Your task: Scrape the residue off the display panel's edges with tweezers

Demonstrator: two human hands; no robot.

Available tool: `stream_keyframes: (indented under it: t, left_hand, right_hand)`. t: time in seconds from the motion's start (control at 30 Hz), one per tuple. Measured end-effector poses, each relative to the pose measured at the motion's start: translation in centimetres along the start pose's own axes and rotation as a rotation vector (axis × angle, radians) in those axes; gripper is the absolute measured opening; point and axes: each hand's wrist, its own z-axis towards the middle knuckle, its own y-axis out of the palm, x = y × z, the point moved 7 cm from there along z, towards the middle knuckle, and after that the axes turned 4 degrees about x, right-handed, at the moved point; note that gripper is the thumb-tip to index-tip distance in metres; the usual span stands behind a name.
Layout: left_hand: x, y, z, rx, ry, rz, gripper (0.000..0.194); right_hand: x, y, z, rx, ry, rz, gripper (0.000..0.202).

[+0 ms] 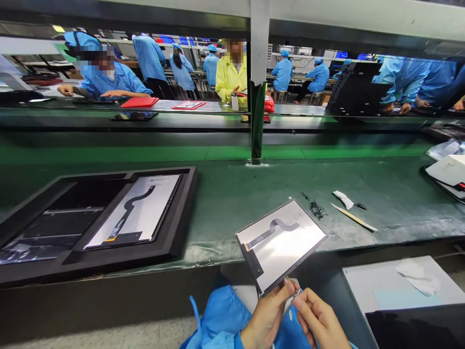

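A display panel (288,242) with a silvery back and a dark curved flex cable (271,230) is tilted over the front edge of the bench. My left hand (267,312) is closed at the panel's lower edge, gripping it there. Close beside it, my right hand (317,315) is pinched near the same edge. Something small and pale shows between its fingertips, too little to name. Right of the panel, dark scraps (317,209) lie near a yellow-handled pointed tool (354,217) and a white crumpled wipe (343,199).
At left, a black foam tray (185,213) holds a second display panel (156,194). A green post (257,126) rises behind the bench (225,194). A pale board (385,278) with a tissue is at lower right. Several people in blue work across the way.
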Motion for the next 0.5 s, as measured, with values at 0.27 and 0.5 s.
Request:
stream_keyframes:
  t: [0.27,0.5]
  left_hand:
    - [0.4,-0.5,-0.3,0.000,0.013,0.054,0.043]
    - [0.4,-0.1,-0.2,0.011,0.035,0.060,0.044]
  right_hand:
    - [0.4,1.2,0.0,-0.182,0.198,0.257,0.060]
    - [-0.3,-0.1,0.1,-0.049,0.025,0.005,0.061]
